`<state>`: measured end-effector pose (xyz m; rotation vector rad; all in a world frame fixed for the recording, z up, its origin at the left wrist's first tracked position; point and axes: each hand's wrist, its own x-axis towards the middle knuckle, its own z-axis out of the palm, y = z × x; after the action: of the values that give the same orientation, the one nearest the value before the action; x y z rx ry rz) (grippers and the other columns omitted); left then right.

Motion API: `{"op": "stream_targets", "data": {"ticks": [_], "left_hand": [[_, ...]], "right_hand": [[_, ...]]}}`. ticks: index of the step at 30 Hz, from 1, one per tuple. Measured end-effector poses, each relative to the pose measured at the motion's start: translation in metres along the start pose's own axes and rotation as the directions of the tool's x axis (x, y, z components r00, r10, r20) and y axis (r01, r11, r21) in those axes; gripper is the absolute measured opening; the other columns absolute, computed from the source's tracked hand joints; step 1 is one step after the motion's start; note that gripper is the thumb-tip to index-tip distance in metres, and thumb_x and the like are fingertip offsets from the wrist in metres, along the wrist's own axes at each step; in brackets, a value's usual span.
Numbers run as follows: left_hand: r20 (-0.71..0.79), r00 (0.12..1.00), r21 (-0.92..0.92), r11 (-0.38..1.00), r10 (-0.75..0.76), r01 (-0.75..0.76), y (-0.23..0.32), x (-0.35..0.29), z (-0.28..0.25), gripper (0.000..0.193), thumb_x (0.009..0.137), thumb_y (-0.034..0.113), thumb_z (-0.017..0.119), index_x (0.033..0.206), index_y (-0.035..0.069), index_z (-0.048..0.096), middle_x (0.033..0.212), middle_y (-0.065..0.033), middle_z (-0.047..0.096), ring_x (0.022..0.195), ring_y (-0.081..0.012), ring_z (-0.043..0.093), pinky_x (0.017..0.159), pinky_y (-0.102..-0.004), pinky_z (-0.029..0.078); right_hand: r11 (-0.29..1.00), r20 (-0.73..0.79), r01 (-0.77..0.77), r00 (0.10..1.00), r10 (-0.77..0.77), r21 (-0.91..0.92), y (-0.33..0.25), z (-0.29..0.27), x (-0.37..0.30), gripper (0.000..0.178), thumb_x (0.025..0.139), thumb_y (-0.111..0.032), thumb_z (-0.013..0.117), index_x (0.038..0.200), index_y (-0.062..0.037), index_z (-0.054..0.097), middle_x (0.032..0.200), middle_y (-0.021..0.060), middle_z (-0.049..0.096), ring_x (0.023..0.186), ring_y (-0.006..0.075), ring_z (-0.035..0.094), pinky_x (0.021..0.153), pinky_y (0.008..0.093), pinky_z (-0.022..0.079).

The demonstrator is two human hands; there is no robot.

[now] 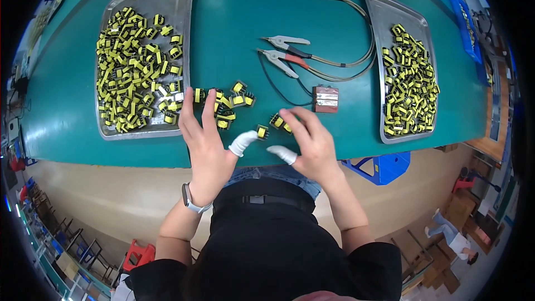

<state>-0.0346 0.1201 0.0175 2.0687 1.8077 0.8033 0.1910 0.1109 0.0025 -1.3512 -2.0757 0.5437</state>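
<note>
Small black-and-yellow transformers lie in a loose pile [238, 100] on the green table. My left hand [207, 145] is open at the pile's left side, its fingers spread and their tips among the parts. Its thumb wears a white finger cover and points at a single transformer [262, 132], at or nearly touching it. To the right, my right hand [316, 147] is open, thumb and fingers apart. Its fingertips touch or rest just above a few transformers [276, 121]. A white cover is on that thumb too. Neither hand grips a part.
A metal tray [186, 17] heaped with transformers stands at left; another tray [380, 17] is at right. Two clip leads [284, 58] and a reddish-brown block [325, 99] with wires lie between. A blue stool [384, 168] is below the table edge.
</note>
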Motion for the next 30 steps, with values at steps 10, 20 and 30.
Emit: {"op": "stream_targets", "data": {"ticks": [10,20,30], "left_hand": [[0.047,0.988,0.057,0.987,0.146,-0.149,-0.003,0.024,0.025,0.065,0.089,0.04,0.077,0.141,0.007,0.057,0.148,-0.0184,0.047,0.14,-0.0479,0.034,0.111,-0.0579,0.037],[0.158,0.938,-0.049,0.951,0.308,-0.304,0.0,0.036,0.029,0.054,0.082,0.041,0.081,0.126,0.013,0.068,0.132,-0.0042,0.061,0.13,-0.0318,0.049,0.111,-0.0576,0.033],[0.511,0.767,0.02,0.886,0.388,-0.462,0.011,0.035,-0.015,0.064,0.075,-0.001,0.071,0.134,0.024,0.065,0.153,-0.0008,0.051,0.149,-0.0341,0.035,0.123,-0.0626,0.014]], "right_hand": [[0.992,-0.045,-0.104,0.993,0.108,0.075,-0.003,0.015,0.003,0.046,0.078,0.002,0.078,0.122,-0.0022,0.067,0.113,0.0131,0.064,0.096,0.0326,0.067,0.079,0.0394,0.057],[0.981,-0.108,-0.178,0.977,0.187,0.082,0.005,0.008,-0.006,0.046,0.072,0.012,0.072,0.116,-0.0002,0.068,0.114,0.0138,0.062,0.099,0.0328,0.065,0.082,0.0404,0.055],[0.984,-0.067,-0.175,0.982,0.177,0.044,-0.004,-0.01,-0.005,0.048,0.075,0.004,0.077,0.121,-0.0011,0.066,0.116,0.0147,0.06,0.104,0.0335,0.062,0.085,0.0425,0.054]]}}
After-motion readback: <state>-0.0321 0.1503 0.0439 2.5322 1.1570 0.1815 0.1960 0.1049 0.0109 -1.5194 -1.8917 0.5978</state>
